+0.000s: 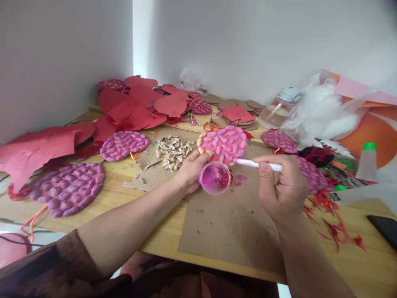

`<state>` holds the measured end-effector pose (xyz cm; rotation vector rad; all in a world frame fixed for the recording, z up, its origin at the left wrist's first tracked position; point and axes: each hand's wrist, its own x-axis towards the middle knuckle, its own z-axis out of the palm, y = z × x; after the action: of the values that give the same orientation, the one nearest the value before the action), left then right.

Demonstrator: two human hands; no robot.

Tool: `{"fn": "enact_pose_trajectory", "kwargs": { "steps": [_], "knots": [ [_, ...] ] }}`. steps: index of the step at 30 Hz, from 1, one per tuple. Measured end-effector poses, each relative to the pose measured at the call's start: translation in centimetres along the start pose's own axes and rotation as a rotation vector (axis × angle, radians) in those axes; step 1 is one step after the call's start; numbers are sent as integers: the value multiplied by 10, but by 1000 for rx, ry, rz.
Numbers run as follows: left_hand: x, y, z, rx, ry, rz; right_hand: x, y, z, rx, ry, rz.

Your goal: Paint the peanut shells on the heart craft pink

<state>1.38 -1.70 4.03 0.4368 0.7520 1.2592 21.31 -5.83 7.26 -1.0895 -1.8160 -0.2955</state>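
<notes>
White walls meet in a corner behind a wooden table (93, 215) crowded with craft material. A sheet of brown cardboard (229, 227) lies at the near edge, under both hands.

Left hand (189, 171): fingers curled around a small clear cup (214, 178) holding pink paint, with the fingertips also touching the lower left rim of a round disc covered in pink-painted shells (223, 142). The disc sits at the far edge of the cardboard, partly tilted up against the hand.

Right hand (283, 188): fingers clenched around a white-handled brush (257, 164), held roughly level. Its tip reaches the lower right rim of the disc, just above the cup. Pink smears (239, 179) mark the cardboard beside the cup.

Surroundings: a heap of unpainted peanut shells (173, 152) rests on torn cardboard just left of the disc. Two finished purple discs lie toward the left edge, one larger (70, 188) near the front, one smaller (124, 145) behind it. Red paper cut-outs (136, 105) are piled at the far left corner. Orange-handled scissors (211, 124) lie behind the disc. Toward the right edge stand a clear jar (279, 109) on its side, white stuffing (322, 111) and a green-capped bottle (367, 161). Red paper scraps (335, 227) are scattered near the right front; a dark phone (386, 229) lies at the right edge.
</notes>
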Motion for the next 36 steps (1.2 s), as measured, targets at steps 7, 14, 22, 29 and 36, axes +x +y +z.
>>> {"fn": "enact_pose_trajectory", "kwargs": {
  "steps": [7, 14, 22, 29, 36],
  "knots": [
    [1, -1, -1, 20, -6, 19, 0, 0, 1, 18, 6, 4],
    [3, -3, -4, 26, -38, 28, -2, 0, 0, 42, 6, 20],
    [6, -5, -8, 52, -12, 31, -1, 1, 1, 6, -2, 10],
    [2, -3, -2, 26, -15, 37, -1, 1, 1, 31, 7, 31],
    [7, -6, -9, 32, -27, 30, 1, -2, 0, 8, -5, 19]
  ]
}}
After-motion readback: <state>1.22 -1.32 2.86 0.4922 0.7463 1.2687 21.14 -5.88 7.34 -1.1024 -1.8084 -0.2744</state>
